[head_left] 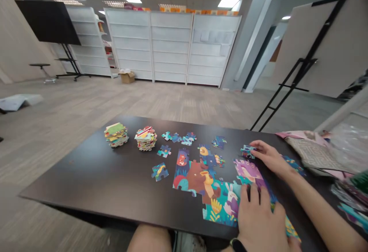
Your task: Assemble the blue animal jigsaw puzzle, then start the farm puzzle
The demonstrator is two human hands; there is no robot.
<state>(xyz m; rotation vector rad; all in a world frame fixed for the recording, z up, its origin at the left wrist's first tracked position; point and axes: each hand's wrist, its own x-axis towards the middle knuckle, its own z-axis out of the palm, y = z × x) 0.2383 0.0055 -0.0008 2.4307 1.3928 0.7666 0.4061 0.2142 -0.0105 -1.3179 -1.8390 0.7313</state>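
Observation:
A partly joined jigsaw puzzle [195, 175] with animal pictures lies at the table's near right. My left hand [258, 213] rests palm down on its right part, fingers stretched out, covering some of the picture. Beyond it, my right hand [268, 156] pinches a small blue puzzle piece [247, 151] between thumb and fingertips, just above the purple section [248, 169]. Loose blue pieces lie around the joined part, among them a piece with a yellow shape [160, 171], a smaller piece [164, 151] and a dark blue one [219, 142].
Two stacks of puzzle pieces, a green-topped stack [116, 135] and a red-striped stack [146, 138], stand on the dark table [109, 183]. A patterned bag [313, 152] and clear plastic wrapping [349, 144] crowd the right side. A whiteboard stand [299, 72] rises behind the table.

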